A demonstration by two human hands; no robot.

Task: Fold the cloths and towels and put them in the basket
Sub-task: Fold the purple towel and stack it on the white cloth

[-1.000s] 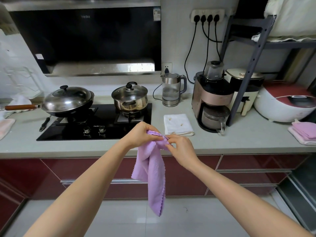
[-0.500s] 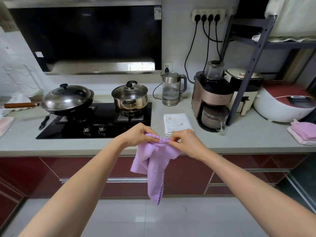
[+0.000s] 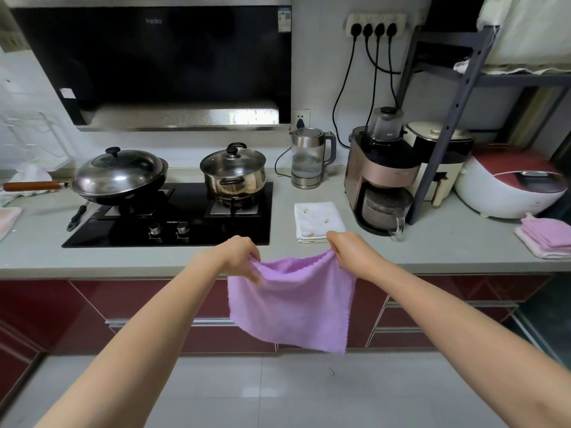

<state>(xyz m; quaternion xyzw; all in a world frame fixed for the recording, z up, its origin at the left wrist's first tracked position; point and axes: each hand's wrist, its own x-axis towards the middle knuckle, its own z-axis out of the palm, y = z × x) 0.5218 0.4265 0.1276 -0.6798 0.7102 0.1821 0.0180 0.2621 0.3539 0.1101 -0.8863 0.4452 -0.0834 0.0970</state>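
Purple cloth (image 3: 292,304) is spread out flat in the air, hanging down in front of the table's front edge (image 3: 123,267) and the red cabinet doors. Left hand (image 3: 239,257) pinches its top left corner, right hand (image 3: 350,254) pinches the top right, so both hands are gripping the cloth with the top edge sagging a bit between them. White towel (image 3: 318,220) sits folded on the table just past the right hand, between the stove (image 3: 173,220) and the coffee machine (image 3: 380,186). Pink stack (image 3: 548,236) of folded cloths is over at the table's right edge, near the rice cooker (image 3: 509,186). Wok (image 3: 120,177) and pot (image 3: 233,174) are on the stove, kettle (image 3: 310,157) behind the towel
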